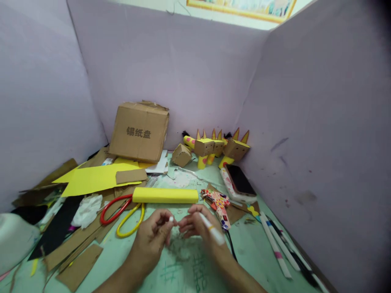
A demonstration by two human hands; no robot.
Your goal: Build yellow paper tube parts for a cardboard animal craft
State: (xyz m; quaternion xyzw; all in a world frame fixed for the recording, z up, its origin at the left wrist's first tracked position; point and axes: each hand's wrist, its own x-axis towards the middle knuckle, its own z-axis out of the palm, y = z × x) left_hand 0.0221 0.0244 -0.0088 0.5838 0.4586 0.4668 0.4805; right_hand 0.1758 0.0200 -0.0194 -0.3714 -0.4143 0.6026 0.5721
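My left hand [152, 232] is closed, pinching a small white piece [171, 219] that looks like a marker cap. A white marker [212, 231] with an orange band rests in my right hand [198, 224], whose fingers curl toward the left one. The right hand is a little blurred. Both hands are over the green table, fingertips close together. Just beyond them lies a long yellow paper block [165, 195]. A flower-patterned glue gun [219, 204] sits to the right of that block. Left of it are a red handle loop [104, 211] and a yellow handle loop [119, 231], like scissor handles.
At the back are a cardboard box [139, 132] and several cardboard-headed giraffe-like figures [236, 149]. Yellow sheet [94, 179] and cardboard strips [79, 266] cover the left. A phone [241, 179] and several white markers [276, 248] lie right. Panels [183, 73] enclose the table.
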